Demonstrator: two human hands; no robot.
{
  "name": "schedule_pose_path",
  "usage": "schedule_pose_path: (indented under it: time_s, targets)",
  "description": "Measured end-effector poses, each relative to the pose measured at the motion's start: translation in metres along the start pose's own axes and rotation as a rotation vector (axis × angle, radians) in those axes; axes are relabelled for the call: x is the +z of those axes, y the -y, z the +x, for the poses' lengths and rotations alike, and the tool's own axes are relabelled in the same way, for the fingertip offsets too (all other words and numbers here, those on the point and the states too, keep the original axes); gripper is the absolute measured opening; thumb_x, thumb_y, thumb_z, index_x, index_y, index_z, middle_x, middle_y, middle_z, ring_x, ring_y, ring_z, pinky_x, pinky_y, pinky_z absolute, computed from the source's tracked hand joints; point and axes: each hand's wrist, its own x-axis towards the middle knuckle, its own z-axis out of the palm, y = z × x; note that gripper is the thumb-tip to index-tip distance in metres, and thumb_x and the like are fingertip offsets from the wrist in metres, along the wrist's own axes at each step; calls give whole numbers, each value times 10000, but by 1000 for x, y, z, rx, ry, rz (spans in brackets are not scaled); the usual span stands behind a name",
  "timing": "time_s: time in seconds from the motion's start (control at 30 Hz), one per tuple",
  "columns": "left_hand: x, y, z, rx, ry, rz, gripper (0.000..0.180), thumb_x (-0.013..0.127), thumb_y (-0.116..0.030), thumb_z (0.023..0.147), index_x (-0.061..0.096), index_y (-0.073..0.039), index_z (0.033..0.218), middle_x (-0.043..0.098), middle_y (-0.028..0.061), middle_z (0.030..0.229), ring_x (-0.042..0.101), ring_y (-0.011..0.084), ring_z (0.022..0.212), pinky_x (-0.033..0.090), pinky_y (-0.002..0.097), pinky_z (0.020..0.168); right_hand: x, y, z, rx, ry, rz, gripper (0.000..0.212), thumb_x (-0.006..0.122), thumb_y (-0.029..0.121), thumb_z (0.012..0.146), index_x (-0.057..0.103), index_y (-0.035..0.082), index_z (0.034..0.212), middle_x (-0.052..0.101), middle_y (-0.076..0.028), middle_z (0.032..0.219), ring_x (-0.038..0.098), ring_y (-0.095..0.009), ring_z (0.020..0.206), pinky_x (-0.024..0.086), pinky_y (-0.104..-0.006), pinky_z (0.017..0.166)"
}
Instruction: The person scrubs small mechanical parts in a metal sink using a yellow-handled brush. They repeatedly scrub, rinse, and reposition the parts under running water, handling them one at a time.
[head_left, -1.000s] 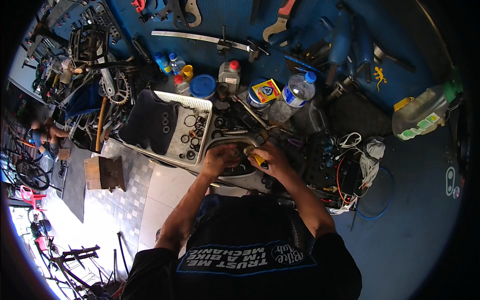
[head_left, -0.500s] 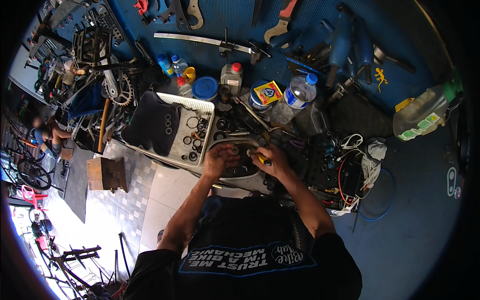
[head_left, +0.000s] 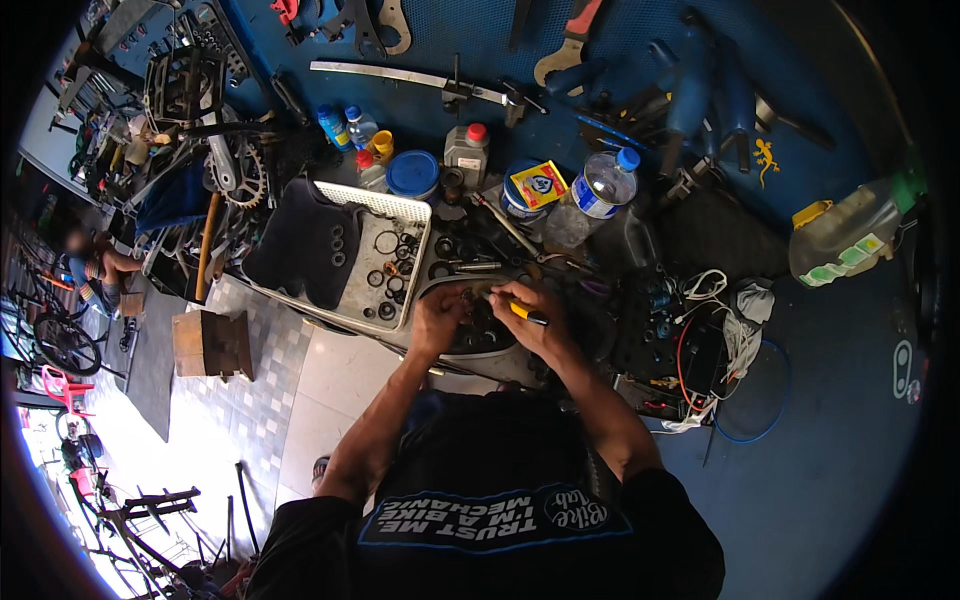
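Over an oval metal basin (head_left: 492,353), my left hand (head_left: 437,318) pinches a small round metal ring (head_left: 467,299), partly covered by the fingers. My right hand (head_left: 537,322) is closed around a yellow-handled brush (head_left: 526,312) with a dark handle end; its pale tip touches or nearly touches the ring. Several small rings lie in the dark inside of the basin, between and below my hands. To the left, a white plastic basket (head_left: 424,235) holds black cloth (head_left: 300,245) and several rings and small parts.
Behind the basin stand a grey bottle with a red cap (head_left: 466,153), a blue-lidded tub (head_left: 412,175) and a clear bottle (head_left: 603,190). Cables (head_left: 705,285) and small parts crowd the right side. Tools hang on the blue wall. A wooden box (head_left: 212,345) stands on the floor; a person (head_left: 95,260) sits far left.
My hands have come closer together. The brush tip has moved left, up to the ring in my left hand, and its yellow handle shows more now.
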Motion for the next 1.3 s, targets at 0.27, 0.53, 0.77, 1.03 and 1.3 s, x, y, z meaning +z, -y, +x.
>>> schedule_pose_path:
  time_s: [0.27, 0.53, 0.77, 1.03, 1.3]
  targets:
    - [1, -18, -6, -16, -26, 149, 334, 742, -59, 988, 727, 39, 1306, 825, 130, 1078, 772, 127, 913, 629, 294, 789, -2, 13, -6, -45, -53, -103, 222, 797, 234, 973, 714, 37, 916, 714, -186, 777, 727, -391, 723, 555, -434, 640]
    - [4, -21, 0, 81, -51, 282, 315, 743, -67, 989, 730, 10, 1294, 822, 148, 1166, 783, 153, 1018, 634, 308, 821, -2, 24, -5, -86, -91, -107, 222, 789, 227, 988, 698, 37, 919, 722, -178, 798, 723, -396, 716, 546, -433, 625]
    - [5, -22, -3, 82, -60, 269, 308, 750, -65, 979, 737, 17, 1276, 828, 152, 1122, 789, 159, 993, 631, 308, 829, 0, 22, -6, -179, -136, -108, 240, 788, 218, 988, 683, 23, 897, 712, -183, 799, 725, -388, 736, 539, -451, 632]
    - [5, -28, -3, 57, -49, 285, 306, 756, -61, 970, 740, 22, 1264, 831, 147, 1098, 777, 141, 962, 627, 303, 817, -2, 33, -2, -219, -148, -197, 228, 818, 238, 958, 691, 54, 914, 714, -170, 799, 708, -385, 744, 546, -467, 668]
    - [12, -20, -3, 109, -78, 269, 312, 753, -45, 957, 744, 21, 1262, 833, 144, 1091, 771, 129, 944, 626, 299, 797, 3, 24, -8, -207, -168, -289, 236, 825, 286, 952, 705, 85, 926, 729, -142, 818, 696, -376, 761, 552, -479, 718]
